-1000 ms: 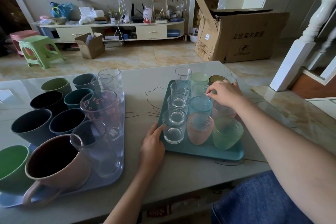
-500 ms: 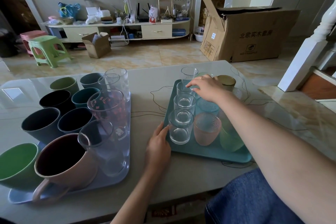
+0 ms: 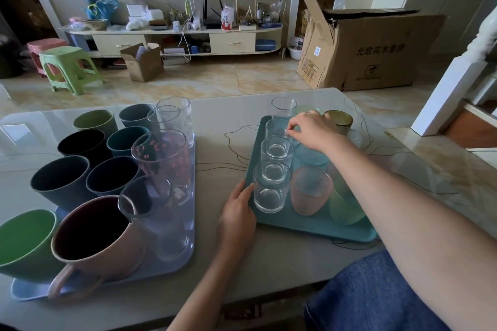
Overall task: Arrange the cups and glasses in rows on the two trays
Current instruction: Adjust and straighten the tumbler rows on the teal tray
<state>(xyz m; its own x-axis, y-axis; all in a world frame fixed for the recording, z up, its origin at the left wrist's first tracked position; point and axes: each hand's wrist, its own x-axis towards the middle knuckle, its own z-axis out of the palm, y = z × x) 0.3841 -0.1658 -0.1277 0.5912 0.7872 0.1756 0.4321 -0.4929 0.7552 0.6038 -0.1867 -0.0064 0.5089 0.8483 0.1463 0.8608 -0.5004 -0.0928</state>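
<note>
A teal tray [image 3: 317, 228] on the right holds a column of clear glasses [image 3: 270, 191] plus pink [image 3: 310, 191], blue [image 3: 309, 156] and green [image 3: 344, 207] textured glasses. My right hand [image 3: 312, 130] pinches the rim of the third clear glass [image 3: 275, 127] in that column. My left hand [image 3: 238, 212] rests flat against the tray's left edge. A pale blue tray [image 3: 185, 252] on the left carries dark cups [image 3: 60, 183], a pink mug [image 3: 99, 234], a green cup [image 3: 24, 239] and tall clear glasses [image 3: 161, 164].
One clear glass [image 3: 283, 106] and an amber glass [image 3: 338, 118] stand at the teal tray's far end. The table's front edge [image 3: 242, 309] runs near my lap. A cardboard box [image 3: 371, 48], stools [image 3: 67, 67] and a TV cabinet [image 3: 174, 40] are on the floor beyond.
My right hand moved left across the teal tray from the right-hand glasses to the clear-glass column and closed its fingers on a rim. My left hand stayed at the tray edge.
</note>
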